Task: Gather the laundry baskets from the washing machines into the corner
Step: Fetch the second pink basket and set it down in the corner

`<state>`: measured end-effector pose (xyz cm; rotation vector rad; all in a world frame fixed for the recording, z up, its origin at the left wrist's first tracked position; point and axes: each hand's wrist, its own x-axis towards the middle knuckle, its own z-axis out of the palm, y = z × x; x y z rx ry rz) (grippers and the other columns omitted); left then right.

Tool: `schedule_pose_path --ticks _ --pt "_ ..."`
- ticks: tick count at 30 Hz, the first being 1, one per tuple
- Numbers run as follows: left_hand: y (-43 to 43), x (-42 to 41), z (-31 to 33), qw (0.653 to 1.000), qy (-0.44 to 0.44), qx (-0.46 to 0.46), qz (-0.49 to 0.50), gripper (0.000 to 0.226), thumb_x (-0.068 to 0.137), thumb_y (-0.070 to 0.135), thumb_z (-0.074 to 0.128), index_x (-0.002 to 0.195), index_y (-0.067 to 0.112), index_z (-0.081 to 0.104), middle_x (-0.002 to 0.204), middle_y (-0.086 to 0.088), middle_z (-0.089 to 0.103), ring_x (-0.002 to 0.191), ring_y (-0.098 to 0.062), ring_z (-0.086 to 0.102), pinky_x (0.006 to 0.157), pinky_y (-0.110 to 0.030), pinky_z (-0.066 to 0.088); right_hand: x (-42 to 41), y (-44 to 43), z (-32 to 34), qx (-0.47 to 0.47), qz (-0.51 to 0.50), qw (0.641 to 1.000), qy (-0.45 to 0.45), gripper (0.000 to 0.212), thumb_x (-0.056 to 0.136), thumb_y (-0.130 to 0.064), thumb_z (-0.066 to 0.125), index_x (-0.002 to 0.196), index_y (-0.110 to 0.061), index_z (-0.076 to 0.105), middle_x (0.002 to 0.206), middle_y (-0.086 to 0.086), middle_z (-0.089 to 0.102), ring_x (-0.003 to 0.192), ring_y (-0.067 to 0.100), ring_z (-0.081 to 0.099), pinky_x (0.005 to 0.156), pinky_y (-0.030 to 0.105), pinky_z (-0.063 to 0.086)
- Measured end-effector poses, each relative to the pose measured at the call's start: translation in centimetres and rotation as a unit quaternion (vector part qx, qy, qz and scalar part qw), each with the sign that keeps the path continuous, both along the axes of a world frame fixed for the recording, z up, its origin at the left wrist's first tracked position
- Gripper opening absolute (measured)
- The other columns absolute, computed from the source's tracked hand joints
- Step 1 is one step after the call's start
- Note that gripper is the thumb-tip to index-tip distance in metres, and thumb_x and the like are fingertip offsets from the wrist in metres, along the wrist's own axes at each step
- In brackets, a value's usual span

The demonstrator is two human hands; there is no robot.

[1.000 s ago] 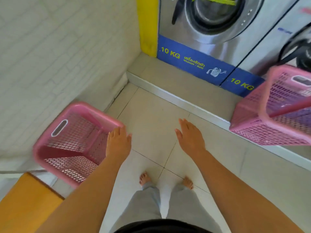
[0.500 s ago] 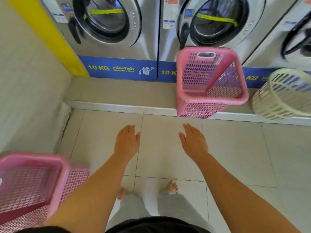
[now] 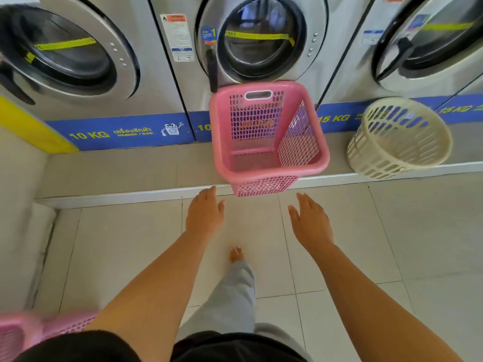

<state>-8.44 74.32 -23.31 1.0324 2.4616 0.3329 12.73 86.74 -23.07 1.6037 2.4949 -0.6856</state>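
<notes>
A pink square mesh basket [image 3: 269, 168] stands on the raised step below the middle washing machine [image 3: 261, 40], empty. A cream round basket [image 3: 379, 163] sits on the step to its right, tilted. Another pink basket [image 3: 60, 326] lies at the bottom left by the wall, mostly out of frame. My left hand [image 3: 205, 212] reaches out with fingers apart, just short of the pink basket's lower left corner. My right hand [image 3: 309, 220] is stretched out too, empty, below the basket's right side.
The tiled step [image 3: 117, 171] has a white edge running across the floor. A white wall [image 3: 15, 205] closes the left side, with a yellow strip [image 3: 28, 126] beside the left washer [image 3: 65, 56]. A third washer [image 3: 431, 43] stands at the right. My bare foot [image 3: 236, 254] is on the floor tiles.
My view has turned right and moved closer to the washers. The pink basket on the step is now centred and near. The other pink basket has slid to the bottom left corner. Both hands reach forward.
</notes>
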Motion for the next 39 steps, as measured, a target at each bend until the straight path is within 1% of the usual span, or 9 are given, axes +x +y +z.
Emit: schedule_pose_path --ticks 8,16,20,23,29,32,34,37,39 --pt "10.6 -3.6 -1.7 0.999 -0.027 0.032 0.025 0.046 0.096 0.022 0.049 0.138 0.006 0.041 0.132 -0.017 0.050 0.121 -0.033 0.049 0.099 -0.044 0.044 -3.0 10.9 -1.2 0.004 -0.031 0.999 0.009 0.051 0.099 -0.033 0.042 0.144 -0.012 0.035 0.149 0.011 0.042 0.135 0.031 0.041 0.110 0.047 0.037" --pt "17.2 -6.3 -4.0 0.995 -0.022 -0.003 0.093 0.051 0.094 0.019 0.050 0.141 0.003 0.036 0.138 -0.021 0.044 0.123 -0.038 0.045 0.102 -0.048 0.041 -6.4 19.6 -4.2 -0.009 -0.069 0.996 0.050 0.045 0.092 -0.027 0.049 0.133 -0.012 0.043 0.140 0.011 0.049 0.124 0.035 0.049 0.100 0.052 0.045" --pt "19.8 -7.6 -6.1 0.989 -0.018 -0.030 0.143 0.058 0.094 0.020 0.050 0.146 0.005 0.028 0.148 -0.022 0.032 0.132 -0.041 0.036 0.109 -0.049 0.034 -7.8 23.5 -6.8 -0.009 -0.069 0.997 0.044 0.054 0.092 -0.025 0.053 0.141 -0.010 0.039 0.149 0.012 0.041 0.134 0.035 0.040 0.109 0.050 0.035" --pt "21.5 -8.7 -7.9 0.983 -0.016 -0.034 0.182 0.061 0.095 0.021 0.049 0.148 0.006 0.023 0.153 -0.022 0.024 0.138 -0.040 0.028 0.112 -0.049 0.030 -8.5 26.7 -8.6 0.004 -0.063 0.997 0.041 0.057 0.091 -0.025 0.054 0.144 -0.010 0.037 0.148 0.014 0.041 0.131 0.038 0.040 0.108 0.049 0.035" --pt "24.1 -10.5 -11.6 0.973 -0.001 -0.019 0.229 0.068 0.093 0.020 0.052 0.150 0.005 0.018 0.152 -0.025 0.023 0.138 -0.042 0.028 0.112 -0.051 0.029 -9.5 33.3 -12.1 0.012 -0.017 1.000 0.016 0.065 0.092 -0.032 0.052 0.150 -0.021 0.023 0.159 0.009 0.021 0.137 0.038 0.032 0.109 0.050 0.031" --pt "24.9 -11.9 -12.9 0.969 0.008 -0.013 0.248 0.073 0.092 0.021 0.054 0.152 0.011 0.013 0.152 -0.023 0.023 0.136 -0.044 0.029 0.109 -0.054 0.031 -10.3 35.6 -13.5 0.017 0.010 1.000 0.013 0.067 0.093 -0.036 0.051 0.151 -0.032 0.018 0.161 0.009 0.012 0.137 0.039 0.032 0.108 0.050 0.033" --pt "25.3 -12.7 -13.5 0.973 0.029 -0.023 0.229 0.074 0.092 0.021 0.054 0.153 0.017 0.013 0.150 -0.023 0.025 0.132 -0.045 0.033 0.104 -0.056 0.036 -10.9 37.0 -14.3 0.017 0.020 0.999 0.034 0.067 0.093 -0.036 0.051 0.150 -0.036 0.018 0.162 0.009 0.009 0.137 0.039 0.033 0.105 0.051 0.037" --pt "25.9 -13.4 -14.0 0.977 0.058 -0.043 0.200 0.070 0.092 0.020 0.055 0.151 0.033 0.018 0.144 -0.022 0.029 0.120 -0.046 0.042 0.094 -0.056 0.043 -11.4 38.2 -15.2 0.004 0.023 0.997 0.076 0.064 0.093 -0.028 0.051 0.149 -0.040 0.022 0.162 0.007 0.005 0.137 0.036 0.036 0.096 0.050 0.047" --pt "26.0 -13.5 -14.2 0.977 0.067 -0.059 0.193 0.066 0.091 0.018 0.055 0.148 0.037 0.027 0.140 -0.021 0.032 0.113 -0.045 0.047 0.088 -0.056 0.047 -11.4 38.5 -15.5 0.006 0.021 0.996 0.083 0.065 0.092 -0.020 0.050 0.148 -0.042 0.025 0.162 0.004 0.006 0.131 0.035 0.045 0.087 0.047 0.051"
